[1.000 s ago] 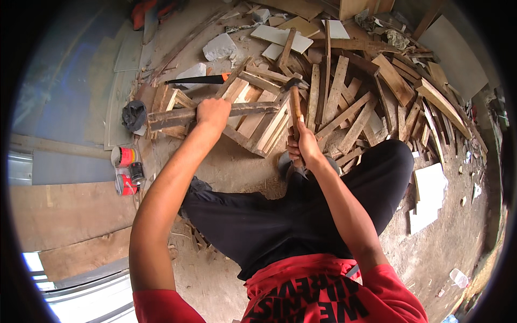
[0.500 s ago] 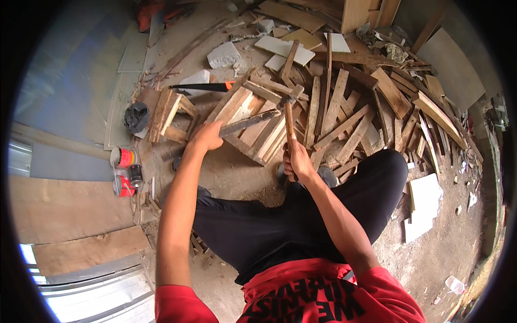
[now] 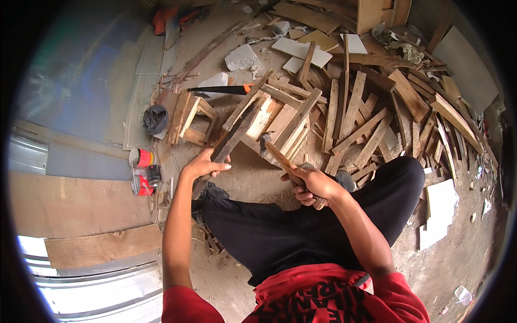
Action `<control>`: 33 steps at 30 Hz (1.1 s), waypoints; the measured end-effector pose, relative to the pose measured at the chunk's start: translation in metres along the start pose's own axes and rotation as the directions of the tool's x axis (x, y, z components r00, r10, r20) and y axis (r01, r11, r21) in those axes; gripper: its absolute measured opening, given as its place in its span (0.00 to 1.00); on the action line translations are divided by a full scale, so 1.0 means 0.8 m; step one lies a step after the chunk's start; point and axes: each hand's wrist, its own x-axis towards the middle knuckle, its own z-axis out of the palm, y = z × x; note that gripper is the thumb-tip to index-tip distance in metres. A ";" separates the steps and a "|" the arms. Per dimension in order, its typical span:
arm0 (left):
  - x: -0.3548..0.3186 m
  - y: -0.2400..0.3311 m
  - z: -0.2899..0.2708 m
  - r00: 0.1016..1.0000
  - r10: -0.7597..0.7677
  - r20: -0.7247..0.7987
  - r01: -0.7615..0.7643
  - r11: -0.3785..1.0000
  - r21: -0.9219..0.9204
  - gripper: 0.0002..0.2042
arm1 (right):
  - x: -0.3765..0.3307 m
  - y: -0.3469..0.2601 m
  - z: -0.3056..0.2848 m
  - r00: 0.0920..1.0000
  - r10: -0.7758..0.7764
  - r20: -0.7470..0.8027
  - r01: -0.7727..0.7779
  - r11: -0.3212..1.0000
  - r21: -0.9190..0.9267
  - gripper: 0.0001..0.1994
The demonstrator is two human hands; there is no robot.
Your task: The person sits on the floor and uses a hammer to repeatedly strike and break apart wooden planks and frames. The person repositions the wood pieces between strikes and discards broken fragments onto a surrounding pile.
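Wooden plank is lying tilted across a pile of scrap boards, and the left hand is gripping its near end, fingers curled around it. The right hand is closing tight around a hammer, its head hovering just beside the plank

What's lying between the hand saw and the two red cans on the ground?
In the head view, between the hand saw and the red cans sit a small wooden frame and a dark crumpled cloth.
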 end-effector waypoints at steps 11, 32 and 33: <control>-0.035 0.044 -0.046 0.989 -0.084 0.120 0.018 0.882 0.471 0.18 | -0.027 -0.017 -0.005 0.991 0.056 0.123 -0.042 0.993 -0.113 0.24; -0.004 0.026 -0.068 0.875 0.428 -0.227 -0.165 0.705 0.690 0.22 | -0.058 -0.013 -0.004 0.911 -0.097 0.401 0.097 0.995 0.022 0.25; 0.000 0.026 -0.058 0.791 0.548 -0.271 -0.192 0.643 0.741 0.22 | -0.061 -0.015 -0.001 0.914 -0.096 0.393 0.096 0.995 0.019 0.25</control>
